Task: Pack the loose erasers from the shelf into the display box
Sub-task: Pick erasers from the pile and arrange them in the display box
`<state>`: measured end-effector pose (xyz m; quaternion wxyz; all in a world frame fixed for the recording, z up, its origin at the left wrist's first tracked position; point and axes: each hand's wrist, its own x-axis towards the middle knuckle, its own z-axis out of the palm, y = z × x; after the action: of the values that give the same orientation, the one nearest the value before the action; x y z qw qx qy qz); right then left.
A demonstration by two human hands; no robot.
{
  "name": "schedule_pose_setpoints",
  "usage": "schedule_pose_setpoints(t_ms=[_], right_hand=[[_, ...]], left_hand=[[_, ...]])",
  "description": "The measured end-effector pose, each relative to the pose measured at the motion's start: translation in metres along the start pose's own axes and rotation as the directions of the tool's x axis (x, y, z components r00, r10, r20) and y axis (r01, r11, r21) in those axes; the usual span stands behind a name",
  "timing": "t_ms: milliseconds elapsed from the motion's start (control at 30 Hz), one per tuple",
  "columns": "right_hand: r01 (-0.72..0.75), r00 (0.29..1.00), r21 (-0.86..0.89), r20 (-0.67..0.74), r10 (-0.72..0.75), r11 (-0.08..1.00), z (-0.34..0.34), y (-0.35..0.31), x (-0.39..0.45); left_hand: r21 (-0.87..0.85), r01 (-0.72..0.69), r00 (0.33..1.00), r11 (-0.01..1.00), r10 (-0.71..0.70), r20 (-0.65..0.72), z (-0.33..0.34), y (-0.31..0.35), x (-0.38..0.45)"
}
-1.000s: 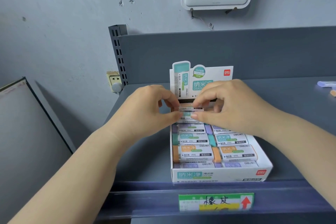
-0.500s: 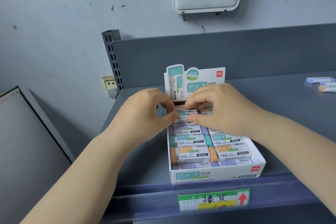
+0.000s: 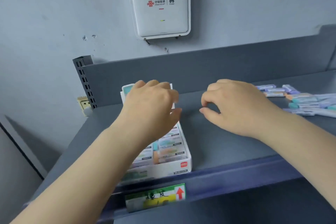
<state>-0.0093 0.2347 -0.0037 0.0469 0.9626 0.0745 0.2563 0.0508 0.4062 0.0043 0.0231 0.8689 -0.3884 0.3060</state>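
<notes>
The white display box (image 3: 183, 166) stands on the grey shelf (image 3: 227, 151) at the left, with rows of wrapped erasers (image 3: 169, 151) inside it. My left hand (image 3: 151, 107) hovers over the back of the box with fingers loosely spread, holding nothing, and hides the box's header card. My right hand (image 3: 236, 107) is above the bare shelf to the right of the box, fingers loosely curled and empty. A pile of loose erasers (image 3: 301, 100) in purple, teal and orange lies at the far right of the shelf.
A white router (image 3: 160, 3) hangs on the wall above. The shelf's back panel (image 3: 200, 71) rises behind the box. A green and yellow price label (image 3: 156, 196) sits on the front rail. A wall socket (image 3: 84, 104) is at the left.
Both hands have let go of the eraser they were setting into the box. My right hand has moved right, away from the box toward the loose pile; the view has swung right.
</notes>
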Motion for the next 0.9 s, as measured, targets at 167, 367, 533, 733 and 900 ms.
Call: schedule_pose_setpoints(t_ms=[167, 367, 533, 733, 900], right_hand=[[-0.002, 0.998, -0.087, 0.065, 0.008, 0.996, -0.023, 0.057, -0.052], [-0.106, 0.991, -0.071, 0.071, 0.111, 0.992, -0.034, 0.139, -0.122], [-0.219, 0.971, 0.002, 0.098, 0.218, 0.976, -0.036, 0.198, -0.164], [-0.292, 0.952, 0.063, 0.109, 0.285, 0.954, -0.034, 0.253, -0.185], [-0.3, 0.95, 0.135, 0.126, 0.284, 0.944, -0.021, 0.29, -0.181]], left_hand=[[0.002, -0.049, 0.999, 0.999, 0.049, 0.011, 0.006, 0.079, 0.023], [-0.097, -0.093, 0.995, 0.991, 0.096, 0.028, 0.028, 0.175, 0.05], [-0.166, -0.107, 0.992, 0.98, 0.117, 0.054, 0.042, 0.231, 0.076], [-0.217, -0.076, 0.986, 0.973, 0.105, 0.127, 0.06, 0.266, 0.11], [-0.223, -0.051, 0.983, 0.973, 0.088, 0.16, 0.074, 0.284, 0.14]])
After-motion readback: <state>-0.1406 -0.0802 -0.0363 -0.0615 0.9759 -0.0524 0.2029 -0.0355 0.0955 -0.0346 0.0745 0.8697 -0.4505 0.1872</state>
